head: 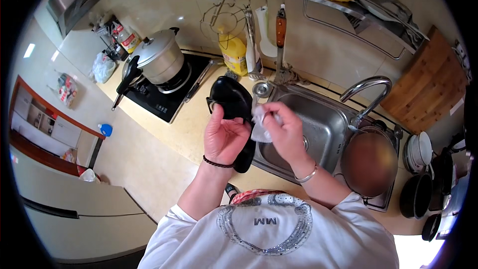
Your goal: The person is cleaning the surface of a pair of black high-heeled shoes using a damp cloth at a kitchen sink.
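A glossy black shoe (230, 95) is in my left hand (224, 138), with the thumb over its upper edge and a bow-like trim near the thumb. The shoe's other end shows below, past my left wrist. My right hand (285, 130) pinches a crumpled white cloth or tissue (262, 130) close to the shoe's right side. Both hands are above the counter edge and the left side of the steel sink (325, 134). What the fingers of my left hand touch behind the shoe is hidden.
A pressure cooker (160, 61) stands on the black cooktop (149, 99) at the left. Behind the hands are a yellow bottle (234, 54), hanging utensils and a small metal ladle (262, 89). A curved faucet (368, 93), a wooden cutting board (425, 86), bowls and dark pans are at the right.
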Demonstrator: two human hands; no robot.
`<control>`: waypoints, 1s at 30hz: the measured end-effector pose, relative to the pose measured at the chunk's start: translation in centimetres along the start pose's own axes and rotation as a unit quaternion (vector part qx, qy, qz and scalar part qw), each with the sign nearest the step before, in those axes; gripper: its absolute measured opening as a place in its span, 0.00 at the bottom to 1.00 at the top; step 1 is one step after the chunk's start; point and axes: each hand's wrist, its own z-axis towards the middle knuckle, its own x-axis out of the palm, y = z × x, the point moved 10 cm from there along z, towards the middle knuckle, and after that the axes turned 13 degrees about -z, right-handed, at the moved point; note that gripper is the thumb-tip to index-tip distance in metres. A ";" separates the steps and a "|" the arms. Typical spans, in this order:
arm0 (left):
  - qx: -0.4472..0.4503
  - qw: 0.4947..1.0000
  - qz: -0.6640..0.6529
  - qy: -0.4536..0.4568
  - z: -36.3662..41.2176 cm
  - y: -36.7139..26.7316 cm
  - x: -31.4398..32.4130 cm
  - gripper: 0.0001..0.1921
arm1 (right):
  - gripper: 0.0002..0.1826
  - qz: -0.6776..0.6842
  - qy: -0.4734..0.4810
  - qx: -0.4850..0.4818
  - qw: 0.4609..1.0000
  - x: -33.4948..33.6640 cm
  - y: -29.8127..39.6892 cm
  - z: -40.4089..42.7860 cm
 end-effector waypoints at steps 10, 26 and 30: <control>0.161 0.908 0.384 -0.041 -1.5 0.1 -1.1 0.11 | 0.17 -0.201 -0.077 -0.142 0.966 -0.4 5.1 2.5; 0.078 0.975 0.208 -0.029 -2.0 0.0 -2.1 0.03 | 0.19 -0.090 0.070 0.040 0.993 -1.3 -2.4 1.1; 0.094 0.980 0.156 -0.080 -1.9 -0.5 -1.3 0.08 | 0.12 -0.188 0.055 0.043 0.980 -2.5 -4.5 0.1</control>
